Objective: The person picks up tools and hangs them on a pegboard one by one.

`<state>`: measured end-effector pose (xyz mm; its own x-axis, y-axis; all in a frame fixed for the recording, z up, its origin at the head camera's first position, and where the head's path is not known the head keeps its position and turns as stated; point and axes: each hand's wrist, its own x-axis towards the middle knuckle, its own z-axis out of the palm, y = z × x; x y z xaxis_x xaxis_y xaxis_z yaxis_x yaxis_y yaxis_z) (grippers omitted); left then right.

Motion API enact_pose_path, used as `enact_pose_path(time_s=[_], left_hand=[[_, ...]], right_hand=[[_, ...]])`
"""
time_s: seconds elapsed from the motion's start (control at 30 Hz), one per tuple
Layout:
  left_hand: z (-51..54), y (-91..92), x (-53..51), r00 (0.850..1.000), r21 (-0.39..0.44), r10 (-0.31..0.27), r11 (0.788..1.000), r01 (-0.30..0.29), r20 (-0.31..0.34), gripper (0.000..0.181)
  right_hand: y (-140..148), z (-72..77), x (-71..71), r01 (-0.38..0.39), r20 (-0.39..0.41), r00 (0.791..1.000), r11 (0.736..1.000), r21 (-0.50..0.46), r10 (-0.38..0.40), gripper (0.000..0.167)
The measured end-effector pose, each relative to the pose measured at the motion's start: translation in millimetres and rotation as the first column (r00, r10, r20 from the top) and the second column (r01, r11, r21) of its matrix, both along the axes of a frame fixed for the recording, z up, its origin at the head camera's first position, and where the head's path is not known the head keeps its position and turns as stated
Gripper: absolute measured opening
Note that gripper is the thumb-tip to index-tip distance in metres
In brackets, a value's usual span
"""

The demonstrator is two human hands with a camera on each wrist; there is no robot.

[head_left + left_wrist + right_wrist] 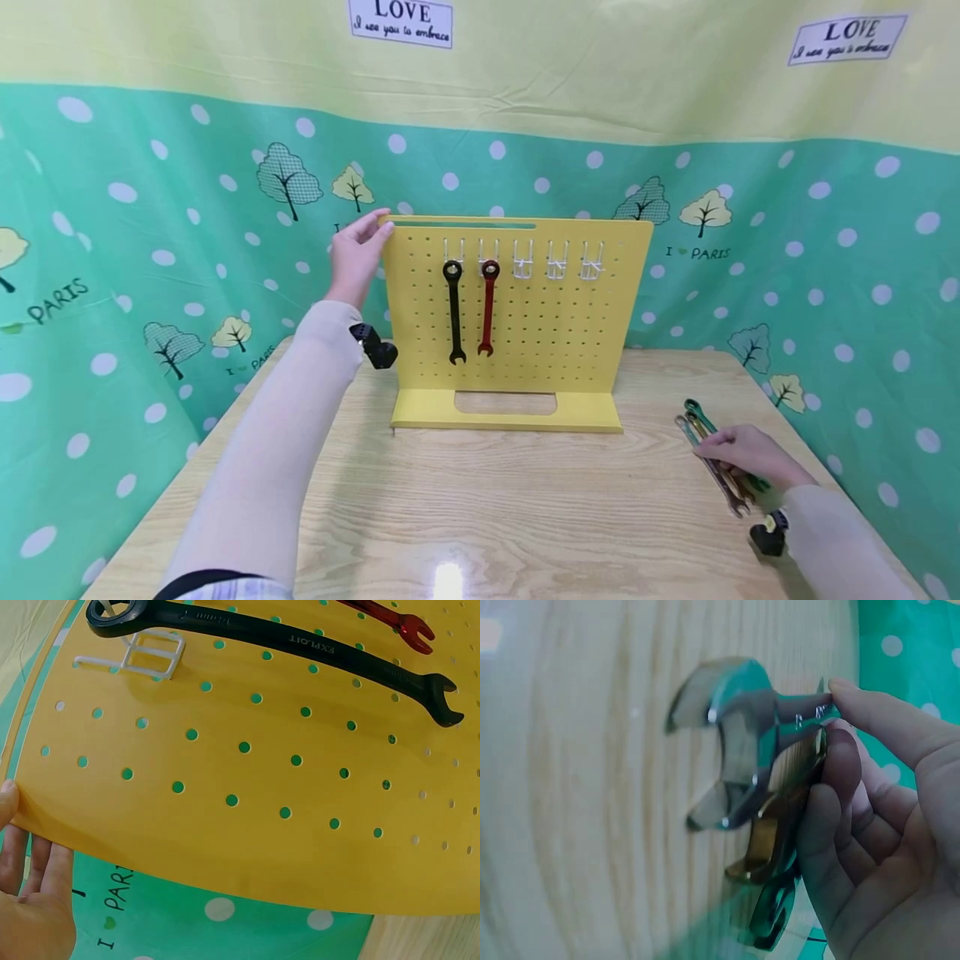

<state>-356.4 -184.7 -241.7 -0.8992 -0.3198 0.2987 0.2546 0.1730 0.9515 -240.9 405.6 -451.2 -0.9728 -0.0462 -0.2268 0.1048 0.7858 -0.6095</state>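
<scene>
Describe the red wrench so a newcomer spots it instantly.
On the yellow pegboard standing on the wooden table, find the left half in the head view. The red wrench hangs there, just right of the black wrench. Only this one is red.

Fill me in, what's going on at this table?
A person's left hand holds the upper left corner of a yellow pegboard. A black combination wrench and a red combination wrench hang on it; three white hooks are bare. At the right of the table, the right hand pinches a silver combination wrench, close beside a gold wrench and a green wrench.
</scene>
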Motion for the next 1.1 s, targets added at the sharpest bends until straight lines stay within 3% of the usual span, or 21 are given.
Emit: enact_pose_path(time_s=[0.2,0.53,1.1], left_hand=[[0.4,-0.7,-0.1,1.000,0.004,-0.004,1.000,0.004,0.003,0.033],[-0.6,-1.3,-1.1,1.000,-0.002,0.004,1.000,-0.004,-0.003,0.033],[-1.0,-0.9,-0.6,1.000,-0.014,0.003,1.000,-0.004,-0.014,0.033]], right_hand=[[-6.8,1.3,0.5,0.054,-0.002,0.999,0.998,0.018,-0.054,0.038],[-9.8,-0.2,0.1,0.106,0.021,0.994,0.994,0.001,-0.106,0.041],[-5.6,-0.3,0.9,0.088,-0.019,0.996,0.996,-0.024,-0.088,0.043]])
